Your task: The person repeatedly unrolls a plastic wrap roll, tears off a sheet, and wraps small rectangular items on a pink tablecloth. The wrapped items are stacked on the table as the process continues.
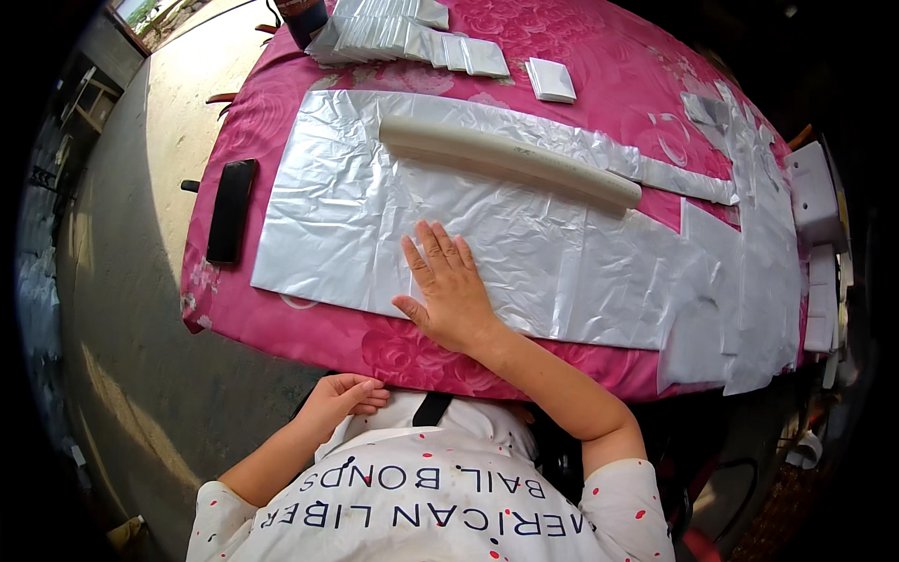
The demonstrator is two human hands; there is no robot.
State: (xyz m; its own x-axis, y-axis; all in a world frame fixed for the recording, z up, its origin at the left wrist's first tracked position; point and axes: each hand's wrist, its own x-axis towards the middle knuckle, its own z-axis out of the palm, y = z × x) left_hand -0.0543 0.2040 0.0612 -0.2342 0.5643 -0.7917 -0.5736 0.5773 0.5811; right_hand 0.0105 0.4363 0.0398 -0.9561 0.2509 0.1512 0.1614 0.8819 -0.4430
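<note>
My right hand (448, 290) lies flat on a wide, shiny clear plastic sheet (337, 225), fingers stretched out and thumb apart. The sheet is creased and spread along the table. Across its far part rests a long pale tube (510, 159), apart from my fingertips. My left hand (345, 403) rests by my lap at the table's near edge, its fingers loosely curled together with nothing seen in them. At the right, more loose plastic sheets (763, 281) overlap the spread one and hang over the near edge.
A pink flowered cloth (412, 361) covers the table. A black phone (231, 211) lies at the left. Rows of folded plastic packets (403, 42) and a small separate stack (551, 81) lie at the far side, beside a dark cup (302, 19). White boxes (813, 192) stand past the right edge.
</note>
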